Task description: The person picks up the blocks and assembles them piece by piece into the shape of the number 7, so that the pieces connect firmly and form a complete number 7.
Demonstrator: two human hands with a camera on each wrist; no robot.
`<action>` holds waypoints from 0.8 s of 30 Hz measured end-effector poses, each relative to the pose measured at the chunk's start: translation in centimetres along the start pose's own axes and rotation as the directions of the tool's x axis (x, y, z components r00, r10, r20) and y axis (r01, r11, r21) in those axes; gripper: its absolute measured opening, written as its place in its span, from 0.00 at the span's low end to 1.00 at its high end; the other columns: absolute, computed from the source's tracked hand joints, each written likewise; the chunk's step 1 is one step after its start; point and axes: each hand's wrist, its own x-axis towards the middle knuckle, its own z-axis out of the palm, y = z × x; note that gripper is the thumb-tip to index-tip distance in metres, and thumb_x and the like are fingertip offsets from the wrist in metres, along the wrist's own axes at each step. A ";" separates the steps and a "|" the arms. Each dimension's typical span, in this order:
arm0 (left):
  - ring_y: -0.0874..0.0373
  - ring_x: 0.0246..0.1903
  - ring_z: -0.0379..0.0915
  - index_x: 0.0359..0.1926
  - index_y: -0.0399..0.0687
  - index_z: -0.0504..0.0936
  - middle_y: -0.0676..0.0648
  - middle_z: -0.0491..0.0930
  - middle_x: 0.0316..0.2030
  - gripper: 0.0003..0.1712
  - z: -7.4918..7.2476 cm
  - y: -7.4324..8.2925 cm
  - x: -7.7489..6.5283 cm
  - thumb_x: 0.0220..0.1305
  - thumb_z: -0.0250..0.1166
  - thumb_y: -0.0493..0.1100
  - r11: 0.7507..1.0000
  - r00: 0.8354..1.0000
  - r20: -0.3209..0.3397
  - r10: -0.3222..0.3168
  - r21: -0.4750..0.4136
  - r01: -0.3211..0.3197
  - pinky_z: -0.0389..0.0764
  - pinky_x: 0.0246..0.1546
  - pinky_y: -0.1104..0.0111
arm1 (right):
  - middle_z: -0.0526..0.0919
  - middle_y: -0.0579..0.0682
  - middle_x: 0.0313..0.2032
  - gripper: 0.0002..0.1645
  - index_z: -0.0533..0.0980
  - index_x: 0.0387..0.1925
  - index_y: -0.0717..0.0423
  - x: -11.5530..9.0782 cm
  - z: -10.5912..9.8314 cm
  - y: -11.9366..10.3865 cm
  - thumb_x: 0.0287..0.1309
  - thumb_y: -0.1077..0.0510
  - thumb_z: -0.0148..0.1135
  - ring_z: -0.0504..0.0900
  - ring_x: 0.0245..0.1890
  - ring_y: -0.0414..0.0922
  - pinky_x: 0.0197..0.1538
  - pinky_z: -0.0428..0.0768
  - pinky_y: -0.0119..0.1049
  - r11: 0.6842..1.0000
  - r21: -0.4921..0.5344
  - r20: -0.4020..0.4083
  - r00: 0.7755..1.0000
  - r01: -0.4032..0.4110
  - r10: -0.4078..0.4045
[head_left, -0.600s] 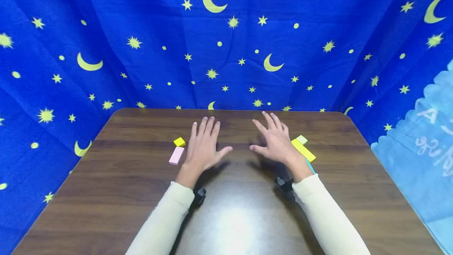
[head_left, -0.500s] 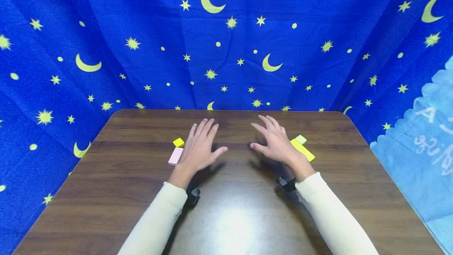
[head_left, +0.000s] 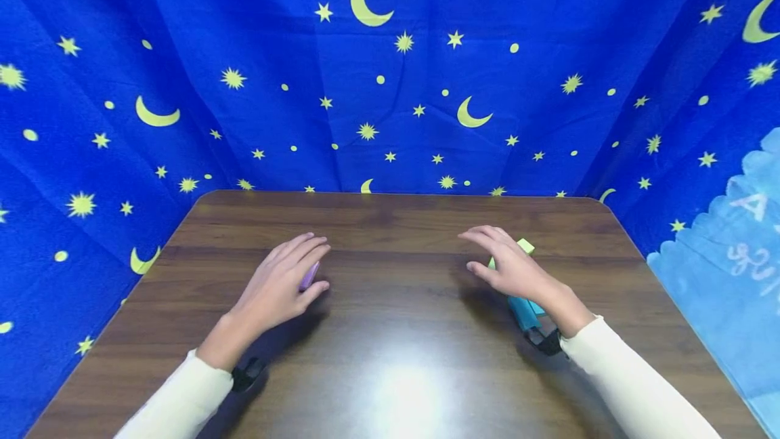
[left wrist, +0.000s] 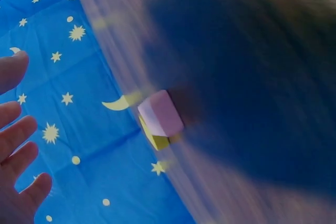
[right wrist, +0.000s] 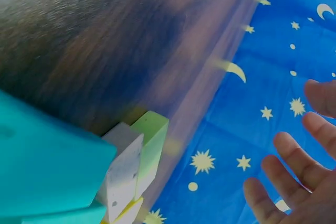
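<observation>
Listed against the table. One deep-blue cloth backdrop [head_left: 390,53], printed with yellow moons, stars and dots; I see it behind the table and along both sides. One brown wood-grain table [head_left: 396,290], rounded at the far corners, with glare toward its near middle. One pale-blue cloth panel [head_left: 731,263] with white lettering, off the table's right side.

Two cream fabric sleeves [head_left: 177,398], one over each near side of the table. One bare left hand [head_left: 277,283], above the table's left half: released, fingers loosely extended, thumb apart. One bare right hand [head_left: 514,269], above the table's right half: likewise released, fingers loosely spread. Two black wrist fittings [head_left: 248,372], one at each wrist, over the table.

One turquoise block [right wrist: 52,166], on the table's right half, beneath the right wrist; my right wrist view crops it. Beside it there, one whitish, dark-specked block [right wrist: 123,171] and, against that, one light green block [right wrist: 152,145].

One pink, flat-sided block [left wrist: 161,114], on the table's left half, apart from the left fingers. One purple piece [head_left: 309,278], showing between left thumb and forefinger, on the table's left half; I cannot tell whether it is the pink one. One small yellow block [left wrist: 156,136], table's left half, partly hidden behind the pink block.
</observation>
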 end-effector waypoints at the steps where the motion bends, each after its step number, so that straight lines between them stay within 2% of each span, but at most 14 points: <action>1: 0.42 0.65 0.70 0.61 0.40 0.78 0.40 0.78 0.61 0.37 -0.1 -0.1 -0.3 0.51 0.76 0.50 1.000 1.000 -0.005 0.000 -0.006 0.000 0.70 0.65 0.47 | 0.76 0.60 0.62 0.30 0.72 0.64 0.56 -0.2 -0.1 0.1 0.60 0.59 0.67 0.71 0.64 0.60 0.64 0.71 0.61 1.000 -0.006 0.005 1.000 0.001 -0.001; 8: 0.41 0.63 0.71 0.59 0.38 0.79 0.39 0.79 0.60 0.36 -0.1 -0.6 -0.9 0.50 0.76 0.49 1.000 1.000 -0.028 0.010 -0.003 -0.010 0.73 0.62 0.46 | 0.74 0.58 0.63 0.30 0.72 0.65 0.54 -0.9 -0.9 0.4 0.60 0.58 0.66 0.71 0.65 0.59 0.64 0.72 0.61 0.999 -0.023 0.040 0.999 -0.032 0.033; 19: 0.41 0.59 0.75 0.57 0.39 0.80 0.39 0.81 0.57 0.33 0.4 -1.6 -1.4 0.49 0.78 0.46 1.000 1.000 -0.004 -0.010 0.006 0.010 0.75 0.59 0.46 | 0.73 0.59 0.64 0.30 0.71 0.65 0.53 -1.9 -2.0 1.3 0.61 0.59 0.65 0.70 0.65 0.58 0.63 0.73 0.60 0.997 -0.043 0.070 0.996 -0.058 0.061; 24: 0.40 0.59 0.75 0.57 0.39 0.80 0.38 0.81 0.57 0.33 0.5 -1.8 -1.9 0.49 0.77 0.45 0.999 0.999 0.026 -0.044 0.000 0.044 0.75 0.59 0.45 | 0.73 0.58 0.64 0.30 0.71 0.65 0.54 -2.2 -2.2 1.6 0.61 0.59 0.64 0.70 0.65 0.58 0.64 0.73 0.61 0.996 -0.043 0.080 0.994 -0.078 0.081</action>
